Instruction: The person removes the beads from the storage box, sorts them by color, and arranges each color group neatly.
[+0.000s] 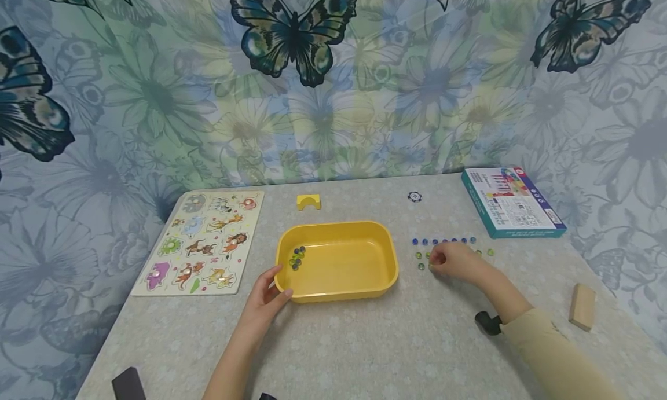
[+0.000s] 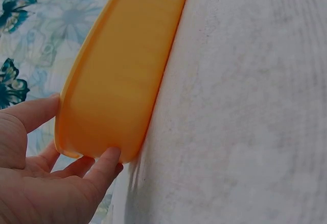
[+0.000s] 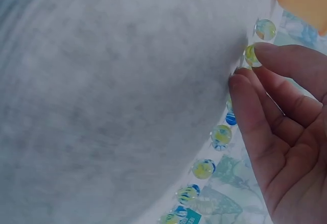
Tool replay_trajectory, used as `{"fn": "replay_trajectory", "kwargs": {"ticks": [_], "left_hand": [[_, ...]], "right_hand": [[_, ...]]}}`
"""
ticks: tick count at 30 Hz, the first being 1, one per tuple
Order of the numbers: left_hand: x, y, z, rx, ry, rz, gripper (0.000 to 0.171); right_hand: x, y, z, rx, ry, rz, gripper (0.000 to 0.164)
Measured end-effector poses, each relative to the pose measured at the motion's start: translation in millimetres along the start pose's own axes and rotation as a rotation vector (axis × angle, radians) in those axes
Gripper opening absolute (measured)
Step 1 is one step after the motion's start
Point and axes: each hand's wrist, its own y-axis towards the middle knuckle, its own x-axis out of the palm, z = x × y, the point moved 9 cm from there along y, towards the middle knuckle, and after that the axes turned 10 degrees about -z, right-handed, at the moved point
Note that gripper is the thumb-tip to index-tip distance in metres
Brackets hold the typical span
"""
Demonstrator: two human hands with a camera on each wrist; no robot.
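A yellow plastic tray (image 1: 344, 293) stands mid-table, with several glass marbles (image 1: 297, 258) gathered at its left end. My left hand (image 1: 264, 298) holds the tray's near left corner, thumb and fingers spread around it; the left wrist view shows fingertips (image 2: 110, 155) on the tray wall (image 2: 117, 81). Right of the tray, my right hand (image 1: 457, 262) is low over the table. In the right wrist view this hand (image 3: 286, 117) pinches a yellow-green marble (image 3: 251, 55) at the tabletop. Blue marbles (image 1: 435, 242) form a row behind the hand, with green marbles (image 1: 421, 266) nearer; some are hidden by it.
An animal puzzle board (image 1: 245, 261) lies at left. Behind the tray are a yellow arch block (image 1: 308, 201) and a round chip (image 1: 414, 197). A teal-edged box (image 1: 513, 203) lies back right, a wooden block (image 1: 582, 307) at right, a dark object (image 1: 128, 384) front left.
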Motion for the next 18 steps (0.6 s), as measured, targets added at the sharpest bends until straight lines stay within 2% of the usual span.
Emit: {"fn": "replay_trajectory", "kwargs": {"ticks": [5,10,14,18], "left_hand": [[1.3,-0.7,1.6,0.011,-0.005,-0.006,0.056],[1.1,-0.4,1.6,0.006,0.003,-0.007,0.056],[0.2,0.0,1.0,0.003,0.008,-0.005,0.056],[0.3,-0.2,1.1,0.006,0.011,-0.006,0.056]], "right_hand": [[-6,-3,-5,0.014,-0.02,0.006,0.006],[-21,-6,-24,-0.014,-0.005,0.047,0.016],[-25,-1,-51,-0.064,0.009,0.074,0.022],[-21,5,-90,-0.168,0.02,0.103,0.023]]}}
